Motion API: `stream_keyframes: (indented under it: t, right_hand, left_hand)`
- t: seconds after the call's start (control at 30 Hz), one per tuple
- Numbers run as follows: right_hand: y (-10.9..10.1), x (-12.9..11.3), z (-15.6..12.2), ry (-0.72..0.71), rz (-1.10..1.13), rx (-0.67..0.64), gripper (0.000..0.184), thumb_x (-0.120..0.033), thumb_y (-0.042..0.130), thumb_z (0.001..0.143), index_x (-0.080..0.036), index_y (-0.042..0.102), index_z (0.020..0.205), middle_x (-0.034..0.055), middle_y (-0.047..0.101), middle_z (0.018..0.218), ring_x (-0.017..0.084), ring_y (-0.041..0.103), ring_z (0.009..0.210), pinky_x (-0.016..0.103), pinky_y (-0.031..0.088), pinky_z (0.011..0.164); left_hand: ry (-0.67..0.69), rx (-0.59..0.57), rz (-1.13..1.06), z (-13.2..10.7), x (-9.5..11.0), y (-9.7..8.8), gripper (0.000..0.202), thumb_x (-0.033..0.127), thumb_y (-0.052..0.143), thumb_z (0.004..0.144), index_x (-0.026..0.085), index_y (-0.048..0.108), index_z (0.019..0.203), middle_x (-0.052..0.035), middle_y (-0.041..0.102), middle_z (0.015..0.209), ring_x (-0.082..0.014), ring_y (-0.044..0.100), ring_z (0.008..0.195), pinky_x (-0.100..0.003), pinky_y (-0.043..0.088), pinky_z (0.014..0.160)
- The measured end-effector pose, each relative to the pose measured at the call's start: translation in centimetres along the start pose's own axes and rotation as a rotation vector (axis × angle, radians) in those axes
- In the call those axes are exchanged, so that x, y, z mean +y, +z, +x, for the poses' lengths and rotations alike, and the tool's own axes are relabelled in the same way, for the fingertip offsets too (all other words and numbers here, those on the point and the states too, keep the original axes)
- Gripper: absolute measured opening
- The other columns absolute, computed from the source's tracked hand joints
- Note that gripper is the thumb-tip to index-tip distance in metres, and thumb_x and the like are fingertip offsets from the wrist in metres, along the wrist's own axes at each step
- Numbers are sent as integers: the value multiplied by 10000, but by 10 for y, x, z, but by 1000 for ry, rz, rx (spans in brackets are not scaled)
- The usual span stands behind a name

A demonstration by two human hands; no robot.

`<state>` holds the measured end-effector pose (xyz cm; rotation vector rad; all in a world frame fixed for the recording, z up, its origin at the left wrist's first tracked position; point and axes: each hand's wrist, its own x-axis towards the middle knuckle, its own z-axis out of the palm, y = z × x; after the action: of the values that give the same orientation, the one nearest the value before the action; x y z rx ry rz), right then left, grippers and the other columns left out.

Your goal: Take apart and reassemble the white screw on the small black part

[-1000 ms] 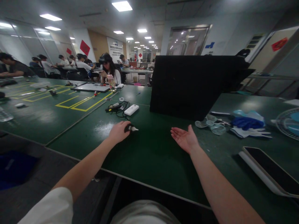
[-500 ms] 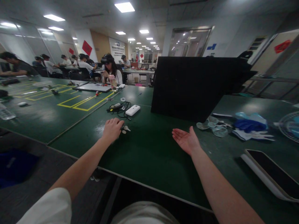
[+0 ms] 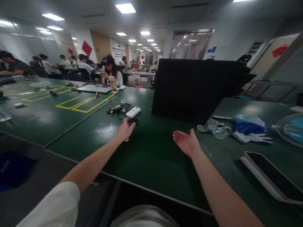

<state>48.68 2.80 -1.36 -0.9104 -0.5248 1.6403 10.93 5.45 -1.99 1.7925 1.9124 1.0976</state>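
My left hand point(image 3: 124, 130) is closed, thumb and fingers gripping a small black object point(image 3: 133, 121) just above the green table point(image 3: 151, 164). Its exact kind is too blurred to make out. Just below that wrist lies a small pale round disc point(image 3: 127, 139), partly covered by my hand. Beyond the black object rests a white rounded box point(image 3: 133, 112), beside a tangle of black cable point(image 3: 115, 110). My right hand point(image 3: 187, 142) hovers over the table, palm turned up and inward, fingers stretched out and holding nothing.
A large black panel point(image 3: 184, 91) stands upright ahead. To the right are clear round plastic pieces point(image 3: 220, 133), blue and white gloves point(image 3: 251, 128), a round wire grille point(image 3: 291, 127) and a phone-like slab point(image 3: 272, 176). A person point(image 3: 112, 71) in a headset sits across the table.
My left hand has moved right and slightly up, and the black object now shows in its fingers. My right hand keeps its open pose. The view has shifted slightly.
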Motion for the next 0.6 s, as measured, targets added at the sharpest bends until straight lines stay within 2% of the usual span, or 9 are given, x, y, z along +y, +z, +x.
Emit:
stream_keyframes:
  t: [0.13, 0.23, 0.33, 0.47, 0.6]
  right_hand:
    - [0, 0, -1, 14, 1, -4, 695, -726, 271, 906, -176, 635, 1123, 177, 674, 1192, 296, 635, 1140, 453, 586, 840]
    - [3, 0, -2, 5, 17, 1, 699, -722, 262, 909, -169, 629, 1130, 185, 681, 1165, 295, 646, 1116, 452, 583, 837]
    - [6, -1, -3, -2, 33, 16, 736, -743, 215, 898, -173, 628, 1112, 190, 695, 1110, 298, 665, 1061, 452, 583, 798]
    - [7, -3, -4, -27, 58, 55, 793, -793, 157, 862, -195, 630, 1081, 175, 705, 1074, 301, 674, 1007, 454, 572, 747]
    - [-2, -10, -4, -176, 87, 159, 733, -770, 161, 877, -223, 637, 985, 117, 723, 900, 260, 688, 831, 408, 548, 654]
  left_hand:
    - [88, -210, 105, -9, 7, 10, 496, 477, 552, 893, 209, 418, 1289, -119, 655, 1203, -259, 656, 1036, -372, 493, 878]
    - [121, -249, 165, -13, 14, 9, 514, 462, 554, 900, 197, 408, 1314, -142, 654, 1184, -269, 663, 1015, -368, 499, 854]
    - [124, -257, 176, -17, 29, 14, 509, 444, 532, 921, 179, 389, 1332, -159, 658, 1154, -269, 668, 996, -361, 497, 842]
    - [169, -324, 130, -30, 67, 37, 490, 443, 518, 930, 176, 399, 1323, -156, 674, 1111, -252, 681, 955, -328, 505, 803]
    - [230, -488, 34, -54, 117, 70, 492, 432, 547, 911, 193, 405, 1317, -130, 679, 1103, -247, 687, 954, -318, 523, 787]
